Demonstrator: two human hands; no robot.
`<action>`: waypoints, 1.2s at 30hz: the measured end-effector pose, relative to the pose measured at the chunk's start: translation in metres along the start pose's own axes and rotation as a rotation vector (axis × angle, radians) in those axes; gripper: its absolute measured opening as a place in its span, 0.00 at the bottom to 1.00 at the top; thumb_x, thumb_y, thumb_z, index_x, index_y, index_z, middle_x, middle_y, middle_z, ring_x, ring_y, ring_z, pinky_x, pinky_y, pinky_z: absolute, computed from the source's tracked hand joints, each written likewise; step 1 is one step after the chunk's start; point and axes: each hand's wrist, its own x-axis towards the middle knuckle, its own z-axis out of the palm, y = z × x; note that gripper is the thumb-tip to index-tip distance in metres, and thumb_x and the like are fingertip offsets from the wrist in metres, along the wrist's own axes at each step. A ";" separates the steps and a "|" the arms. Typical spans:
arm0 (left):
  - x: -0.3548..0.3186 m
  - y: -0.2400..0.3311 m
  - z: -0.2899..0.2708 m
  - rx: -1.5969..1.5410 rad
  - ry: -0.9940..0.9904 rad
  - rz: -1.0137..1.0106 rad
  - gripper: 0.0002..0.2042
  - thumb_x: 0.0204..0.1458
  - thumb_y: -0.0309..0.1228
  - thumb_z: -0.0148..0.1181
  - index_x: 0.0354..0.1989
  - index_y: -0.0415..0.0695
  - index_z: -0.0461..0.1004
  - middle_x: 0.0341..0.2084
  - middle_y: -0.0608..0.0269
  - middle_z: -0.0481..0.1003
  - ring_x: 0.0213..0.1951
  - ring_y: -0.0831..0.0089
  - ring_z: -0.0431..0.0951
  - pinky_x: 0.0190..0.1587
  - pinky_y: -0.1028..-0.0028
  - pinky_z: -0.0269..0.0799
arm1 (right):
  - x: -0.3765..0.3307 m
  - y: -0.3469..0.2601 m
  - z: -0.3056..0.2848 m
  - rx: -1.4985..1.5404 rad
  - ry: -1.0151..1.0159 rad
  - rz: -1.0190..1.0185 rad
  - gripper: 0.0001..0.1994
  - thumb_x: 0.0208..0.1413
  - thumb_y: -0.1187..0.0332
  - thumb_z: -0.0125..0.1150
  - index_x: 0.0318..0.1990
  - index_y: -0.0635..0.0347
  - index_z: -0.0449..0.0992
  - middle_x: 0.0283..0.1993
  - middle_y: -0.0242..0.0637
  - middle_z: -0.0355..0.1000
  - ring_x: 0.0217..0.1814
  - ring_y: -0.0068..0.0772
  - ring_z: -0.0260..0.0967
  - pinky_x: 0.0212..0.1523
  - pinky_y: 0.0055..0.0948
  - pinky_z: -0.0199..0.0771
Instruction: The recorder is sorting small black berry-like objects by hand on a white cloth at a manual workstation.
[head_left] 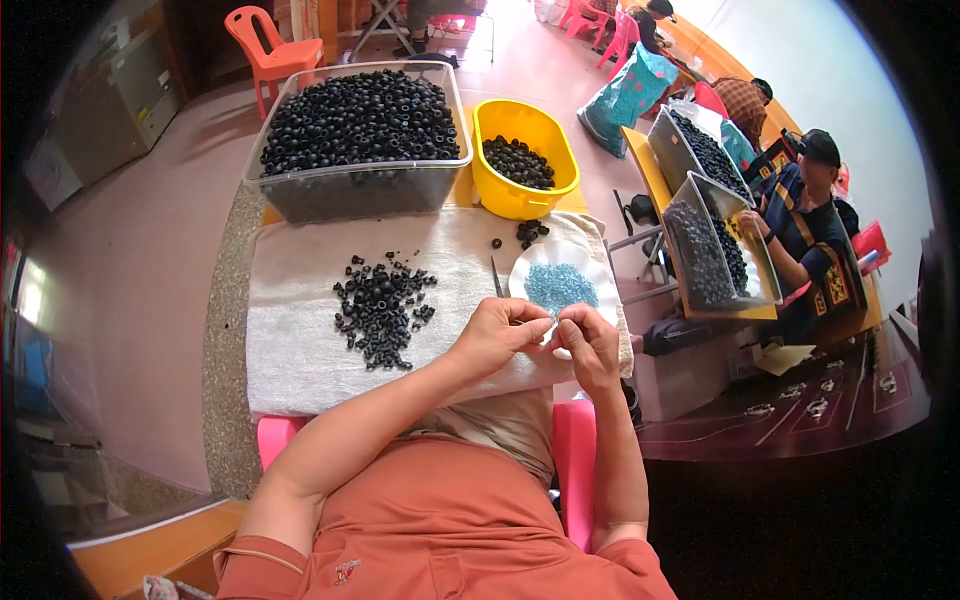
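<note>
My left hand (495, 335) and my right hand (588, 340) meet fingertip to fingertip over the near edge of a white paper plate (590, 262) that carries a heap of small blue pieces (560, 283). Both hands pinch something tiny between them; what it is I cannot make out. A scatter of black ring-shaped beads (381, 305) lies on the white cloth (300, 330) to the left of my hands. A thin metal tool (496, 277) rests on the cloth beside the plate.
A clear tub (350, 190) heaped with black beads and a yellow basin (528, 200) holding some stand at the far side. A few beads (530, 231) lie near the basin. At the right, other people sit by similar tubs. An orange chair (268, 55) stands behind.
</note>
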 end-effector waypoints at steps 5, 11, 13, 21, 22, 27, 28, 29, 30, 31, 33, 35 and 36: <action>-0.007 0.000 -0.004 -0.241 -0.065 -0.114 0.12 0.59 0.26 0.58 0.49 0.33 0.74 0.40 0.60 0.77 0.39 0.77 0.78 0.45 0.78 0.78 | 0.000 0.007 -0.003 -0.160 -0.068 -0.226 0.05 0.65 0.72 0.53 0.41 0.65 0.70 0.32 0.31 0.69 0.32 0.19 0.68 0.36 0.19 0.71; -0.019 0.008 -0.005 -0.358 -0.058 -0.144 0.10 0.58 0.22 0.57 0.47 0.33 0.73 0.40 0.59 0.76 0.40 0.73 0.79 0.47 0.75 0.79 | -0.003 0.002 0.001 -0.129 -0.110 -0.224 0.05 0.65 0.72 0.52 0.39 0.65 0.71 0.33 0.30 0.68 0.32 0.18 0.65 0.35 0.18 0.68; -0.022 0.011 -0.006 -0.383 -0.041 -0.167 0.09 0.58 0.22 0.58 0.45 0.34 0.73 0.39 0.59 0.76 0.39 0.72 0.79 0.47 0.74 0.79 | -0.003 0.001 0.003 -0.116 -0.112 -0.213 0.05 0.65 0.72 0.53 0.39 0.65 0.71 0.34 0.30 0.68 0.32 0.17 0.65 0.35 0.17 0.67; -0.032 0.009 -0.012 -0.403 -0.043 -0.157 0.08 0.57 0.22 0.59 0.44 0.34 0.74 0.38 0.59 0.77 0.38 0.72 0.80 0.45 0.74 0.79 | -0.009 -0.022 0.011 0.123 -0.156 0.067 0.06 0.66 0.72 0.52 0.39 0.66 0.71 0.35 0.32 0.69 0.34 0.19 0.69 0.38 0.18 0.71; -0.033 0.011 -0.012 -0.396 -0.039 -0.165 0.09 0.57 0.22 0.59 0.44 0.34 0.74 0.38 0.59 0.77 0.37 0.72 0.80 0.45 0.74 0.79 | -0.009 -0.019 0.011 0.123 -0.155 0.068 0.06 0.66 0.72 0.52 0.39 0.66 0.71 0.35 0.32 0.69 0.34 0.19 0.69 0.38 0.18 0.71; -0.038 0.008 -0.017 -0.319 -0.059 -0.141 0.09 0.56 0.22 0.59 0.45 0.34 0.74 0.38 0.59 0.78 0.37 0.73 0.80 0.43 0.75 0.79 | -0.010 -0.016 0.012 0.058 -0.238 -0.027 0.06 0.66 0.72 0.52 0.40 0.67 0.71 0.37 0.33 0.69 0.35 0.21 0.72 0.40 0.21 0.75; -0.040 0.009 -0.018 -0.265 -0.064 -0.134 0.09 0.56 0.21 0.59 0.45 0.34 0.74 0.38 0.59 0.78 0.37 0.74 0.80 0.43 0.76 0.79 | -0.010 -0.020 0.014 0.058 -0.238 -0.024 0.06 0.66 0.72 0.52 0.40 0.67 0.71 0.37 0.33 0.69 0.35 0.21 0.72 0.40 0.21 0.75; -0.041 0.009 -0.017 -0.267 -0.063 -0.136 0.09 0.56 0.21 0.59 0.45 0.34 0.74 0.38 0.59 0.78 0.37 0.74 0.80 0.43 0.76 0.79 | -0.011 -0.024 0.015 0.131 -0.228 0.032 0.05 0.65 0.73 0.52 0.40 0.67 0.71 0.37 0.33 0.69 0.36 0.21 0.71 0.40 0.21 0.74; -0.042 0.009 -0.016 -0.250 -0.070 -0.104 0.09 0.56 0.21 0.59 0.44 0.34 0.74 0.38 0.59 0.78 0.37 0.74 0.80 0.42 0.76 0.78 | -0.011 -0.026 0.016 0.204 -0.218 0.087 0.05 0.65 0.73 0.52 0.40 0.67 0.71 0.37 0.33 0.69 0.36 0.21 0.71 0.40 0.20 0.74; -0.043 0.009 -0.016 -0.232 -0.078 -0.072 0.08 0.56 0.21 0.59 0.43 0.35 0.74 0.37 0.59 0.78 0.37 0.74 0.80 0.42 0.76 0.78 | -0.011 -0.026 0.017 0.204 -0.219 0.089 0.05 0.65 0.73 0.52 0.40 0.67 0.71 0.37 0.33 0.69 0.36 0.21 0.71 0.40 0.20 0.74; -0.045 0.010 -0.015 -0.229 -0.070 -0.066 0.07 0.55 0.21 0.59 0.42 0.35 0.74 0.37 0.58 0.78 0.37 0.73 0.80 0.42 0.75 0.78 | -0.011 -0.026 0.018 0.084 -0.228 0.074 0.04 0.64 0.76 0.53 0.39 0.68 0.71 0.37 0.32 0.69 0.37 0.20 0.69 0.39 0.19 0.72; -0.047 0.010 -0.015 -0.226 -0.063 -0.061 0.07 0.55 0.20 0.60 0.41 0.35 0.73 0.37 0.58 0.77 0.37 0.73 0.80 0.43 0.75 0.78 | -0.011 -0.032 0.017 0.069 -0.254 0.077 0.03 0.63 0.77 0.53 0.39 0.68 0.72 0.37 0.32 0.69 0.37 0.19 0.68 0.39 0.19 0.71; -0.048 0.011 -0.016 -0.218 -0.058 -0.067 0.07 0.55 0.21 0.60 0.41 0.35 0.73 0.37 0.58 0.78 0.37 0.73 0.80 0.43 0.75 0.78 | -0.011 -0.035 0.016 0.053 -0.280 0.077 0.03 0.63 0.78 0.53 0.39 0.68 0.72 0.37 0.32 0.69 0.37 0.19 0.67 0.38 0.19 0.70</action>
